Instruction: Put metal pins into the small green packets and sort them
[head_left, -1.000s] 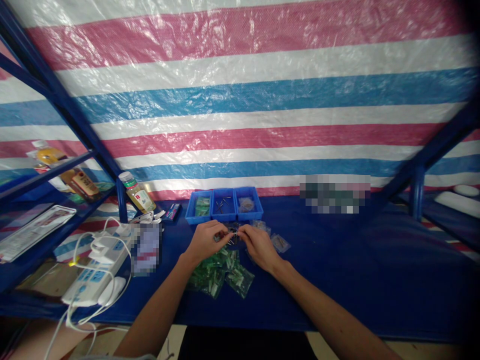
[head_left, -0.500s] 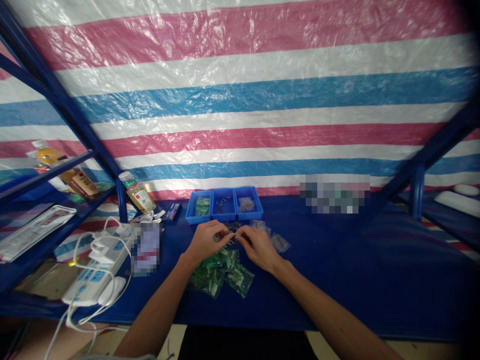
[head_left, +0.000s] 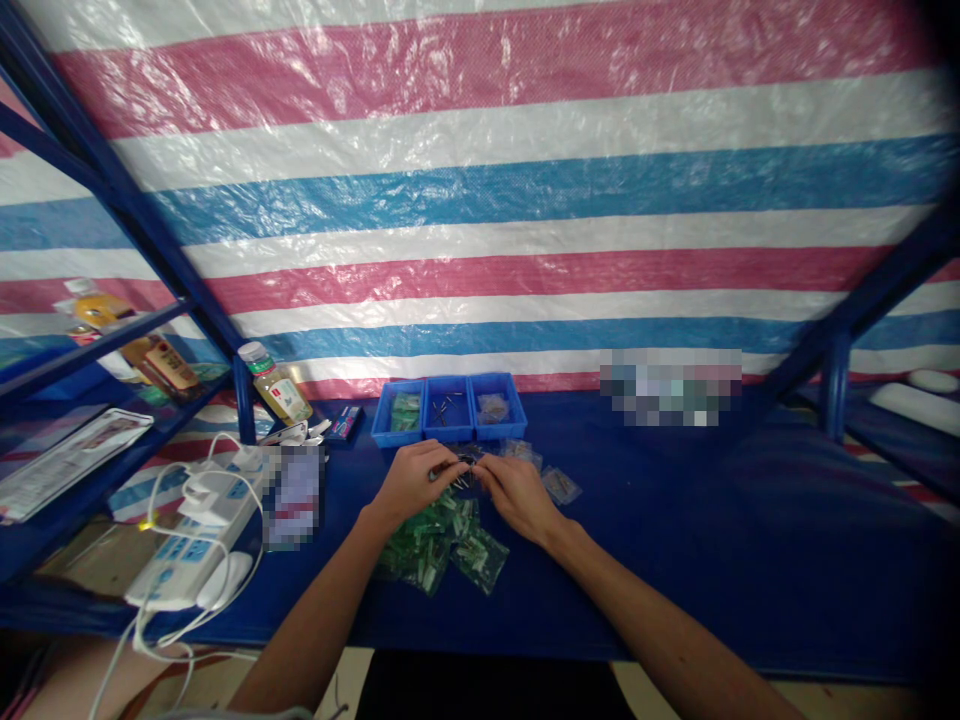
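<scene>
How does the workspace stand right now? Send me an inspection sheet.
Surface: smooth blue tabletop; spills, nothing seen.
Job's things: three blue plastic trays side by side, holding green packets, slim dark pieces and clear packets; pile of green-tinted plastic packets nearer; small clear plastic packets right of the hands.
Clutter: clear bottle with green-and-white cap, left; blurred patches hide other items.
Hands: left hand and right hand pinched, fingertips close together; anything held is too small to tell.
Cables: white cables loop over a white power strip and past the front edge.
Surroundings: red, white and blue striped plastic sheet; blue metal bars.
</scene>
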